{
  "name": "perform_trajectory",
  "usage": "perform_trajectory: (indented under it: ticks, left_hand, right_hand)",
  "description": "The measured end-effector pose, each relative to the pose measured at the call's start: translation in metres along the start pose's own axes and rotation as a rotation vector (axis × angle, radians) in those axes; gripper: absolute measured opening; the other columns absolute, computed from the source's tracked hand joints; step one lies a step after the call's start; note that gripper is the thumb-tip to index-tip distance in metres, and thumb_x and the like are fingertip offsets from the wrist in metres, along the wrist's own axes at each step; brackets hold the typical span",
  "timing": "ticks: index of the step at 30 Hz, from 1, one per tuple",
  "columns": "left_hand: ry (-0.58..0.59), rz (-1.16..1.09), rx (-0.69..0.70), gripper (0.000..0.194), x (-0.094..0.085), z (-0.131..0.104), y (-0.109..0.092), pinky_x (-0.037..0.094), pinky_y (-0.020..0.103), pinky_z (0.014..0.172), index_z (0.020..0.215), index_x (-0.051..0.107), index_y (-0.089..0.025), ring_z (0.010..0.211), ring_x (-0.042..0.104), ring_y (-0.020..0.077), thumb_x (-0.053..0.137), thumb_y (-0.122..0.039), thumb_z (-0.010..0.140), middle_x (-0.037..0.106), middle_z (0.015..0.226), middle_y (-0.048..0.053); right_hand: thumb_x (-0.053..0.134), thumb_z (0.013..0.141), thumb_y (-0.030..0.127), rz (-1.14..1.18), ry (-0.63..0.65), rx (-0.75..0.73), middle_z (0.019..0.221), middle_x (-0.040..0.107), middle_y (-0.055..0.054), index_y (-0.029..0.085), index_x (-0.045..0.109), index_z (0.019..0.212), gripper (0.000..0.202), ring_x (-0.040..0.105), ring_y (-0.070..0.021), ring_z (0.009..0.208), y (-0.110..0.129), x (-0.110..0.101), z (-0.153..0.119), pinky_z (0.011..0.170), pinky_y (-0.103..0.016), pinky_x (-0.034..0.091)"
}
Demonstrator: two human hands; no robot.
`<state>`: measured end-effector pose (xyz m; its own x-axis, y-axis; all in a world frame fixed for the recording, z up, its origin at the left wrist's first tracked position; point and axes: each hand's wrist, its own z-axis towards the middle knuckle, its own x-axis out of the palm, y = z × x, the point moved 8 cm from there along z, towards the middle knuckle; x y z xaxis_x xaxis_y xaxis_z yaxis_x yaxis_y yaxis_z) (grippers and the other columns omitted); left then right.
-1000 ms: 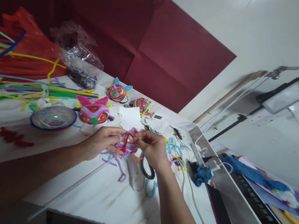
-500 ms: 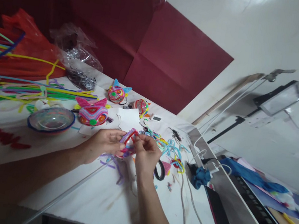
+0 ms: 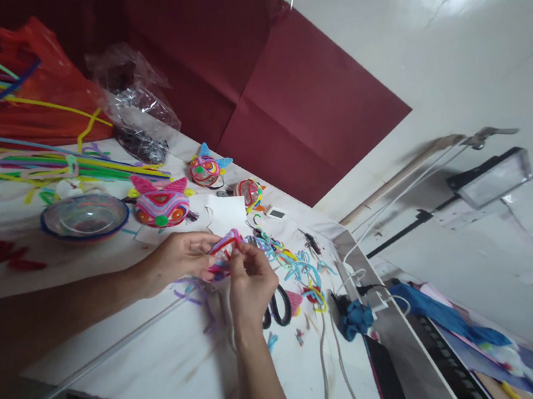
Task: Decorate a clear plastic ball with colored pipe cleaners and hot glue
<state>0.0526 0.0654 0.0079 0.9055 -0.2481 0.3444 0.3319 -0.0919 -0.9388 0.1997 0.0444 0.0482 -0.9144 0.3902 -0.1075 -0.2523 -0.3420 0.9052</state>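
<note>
Between my two hands is a small rounded piece [image 3: 223, 255] wrapped in purple, red and pink fuzzy strips, with a clear part showing. My left hand [image 3: 178, 260] grips its left side between thumb and fingers. At the upper right edge, my right hand [image 3: 253, 285] pinches it by a red strip. Purple strips [image 3: 202, 301] lie on the table below it. Black-handled scissors [image 3: 282, 306] rest right of my right hand. Behind my left hand sits a pink-eared animal head [image 3: 162, 202] with a green nose.
A blue-rimmed bowl [image 3: 85, 218] and red scraps [image 3: 10, 252] are at the left. Farther back stand two smaller colourful heads [image 3: 205, 168]. Fuzzy sticks [image 3: 75, 162] lie by a red bag [image 3: 52, 84]. Cables [image 3: 321, 363] and a black phone-like slab [image 3: 392, 391] are at the right.
My hands and the wrapped piece have shifted slightly left, and the piece has turned a little. More of the scissors' handles shows beside my right hand. The whole view has moved slightly.
</note>
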Motion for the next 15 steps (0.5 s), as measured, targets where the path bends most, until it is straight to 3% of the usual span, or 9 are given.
perform_trajectory:
  ticks: [7,15]
  left_hand:
    - [0.007,0.020,-0.007,0.053,0.000,-0.002,0.001,0.060,0.034,0.072,0.107,0.074,-0.020,0.086,0.073,0.0270,0.091,-0.034,0.059,0.077,0.095,0.008]
    - [0.051,-0.015,-0.048,0.045,0.001,-0.001,0.000,0.061,0.039,0.073,0.102,0.075,-0.018,0.084,0.072,0.0273,0.088,-0.031,0.061,0.076,0.095,0.009]
  right_hand:
    - [0.057,0.084,0.029,-0.229,0.123,-0.263,0.077,0.073,-0.006,0.017,0.078,0.094,0.026,0.062,-0.0183,0.063,0.018,0.000,0.005,0.063,-0.031,0.050]
    - [0.055,0.086,0.024,-0.358,0.176,-0.357,0.072,0.068,-0.005,0.020,0.078,0.093,0.024,0.060,-0.0194,0.060,0.022,0.001,0.006,0.062,-0.033,0.049]
